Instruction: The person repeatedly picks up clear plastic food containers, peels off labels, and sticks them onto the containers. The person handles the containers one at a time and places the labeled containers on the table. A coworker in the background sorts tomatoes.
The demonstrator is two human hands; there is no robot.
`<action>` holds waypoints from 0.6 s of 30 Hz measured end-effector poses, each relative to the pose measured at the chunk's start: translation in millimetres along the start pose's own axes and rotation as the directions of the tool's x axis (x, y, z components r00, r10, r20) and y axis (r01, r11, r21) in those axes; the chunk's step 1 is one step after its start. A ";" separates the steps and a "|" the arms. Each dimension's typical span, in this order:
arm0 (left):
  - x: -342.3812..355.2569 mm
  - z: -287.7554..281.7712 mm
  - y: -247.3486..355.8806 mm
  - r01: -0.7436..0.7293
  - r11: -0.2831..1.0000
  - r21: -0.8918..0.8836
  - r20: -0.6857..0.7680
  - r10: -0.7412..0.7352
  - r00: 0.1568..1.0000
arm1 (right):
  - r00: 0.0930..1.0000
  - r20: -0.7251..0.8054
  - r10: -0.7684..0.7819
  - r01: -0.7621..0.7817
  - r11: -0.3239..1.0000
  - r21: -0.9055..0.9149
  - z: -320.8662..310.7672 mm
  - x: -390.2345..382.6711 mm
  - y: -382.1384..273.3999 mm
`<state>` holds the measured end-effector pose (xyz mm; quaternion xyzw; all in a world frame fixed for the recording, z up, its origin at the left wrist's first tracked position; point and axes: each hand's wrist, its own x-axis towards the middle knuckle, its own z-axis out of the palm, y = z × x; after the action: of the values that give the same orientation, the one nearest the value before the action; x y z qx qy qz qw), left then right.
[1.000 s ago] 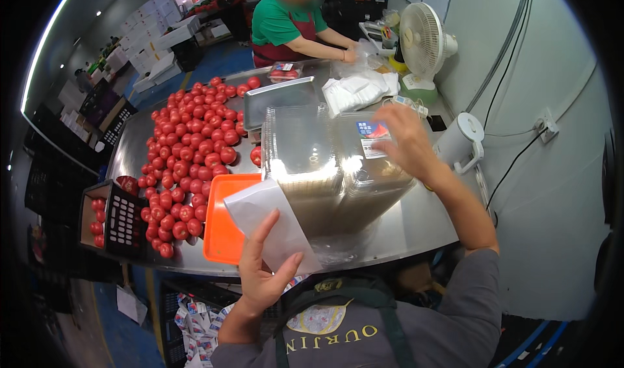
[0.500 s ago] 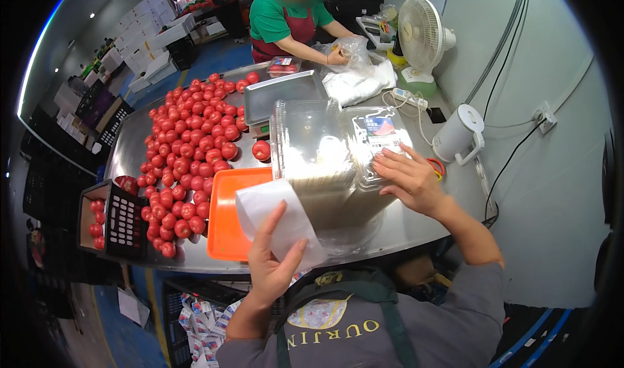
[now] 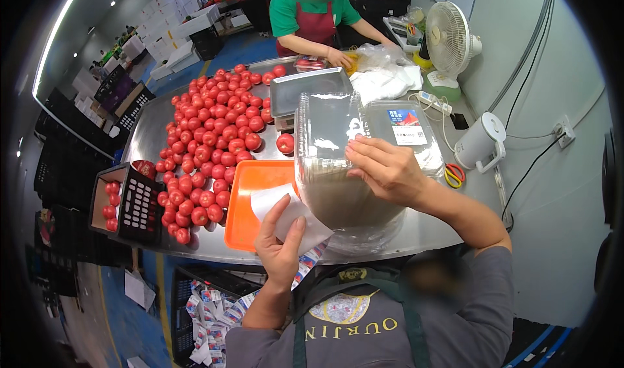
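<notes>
My left hand point(image 3: 278, 251) holds a white strip of label paper point(image 3: 286, 209) over the orange tray point(image 3: 260, 173). The strip's printed part point(image 3: 311, 264) hangs down toward the floor crate. My right hand point(image 3: 390, 173) has its fingers pressed together on the near right edge of a tall stack of clear plastic containers point(image 3: 328, 124); its palm hides part of the stack. Just to the right, another clear container point(image 3: 380, 134) bears a blue, red and white label point(image 3: 406, 126) on its top.
Many tomatoes point(image 3: 214, 134) cover the table's left side. A black crate point(image 3: 140, 205) holds more tomatoes. Orange-handled scissors point(image 3: 454, 175), a white kettle point(image 3: 481, 140) and a fan point(image 3: 448, 39) stand right. Opposite, a co-worker point(image 3: 312, 17) handles plastic bags point(image 3: 383, 59). Label strips point(image 3: 211, 316) fill a floor crate.
My right hand has moved left from the labelled container's top to the edge of the tall stack. My left hand still holds the strip. The whole view has shifted slightly.
</notes>
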<state>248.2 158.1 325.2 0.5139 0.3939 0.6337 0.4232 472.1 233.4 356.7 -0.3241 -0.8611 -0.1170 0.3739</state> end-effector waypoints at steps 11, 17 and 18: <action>-1.4 30.5 17.2 -0.073 0.995 -0.064 0.165 0.083 0.983 | 0.854 -0.482 0.196 -0.184 0.980 0.073 -125.2 25.2 60.9; -8.4 29.3 13.5 -0.074 0.968 0.239 0.138 0.042 0.990 | 0.835 -0.329 0.441 -0.544 0.751 -0.374 -60.4 -104.2 206.1; -4.1 47.5 13.4 -0.030 0.989 0.143 0.020 0.028 0.999 | 0.850 -0.289 0.440 -0.526 0.744 -0.412 -30.1 -142.5 224.5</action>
<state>293.8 152.8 344.1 0.5544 0.4273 0.6052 0.3792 706.9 324.2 265.8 -0.6069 -0.6551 -0.2516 0.3731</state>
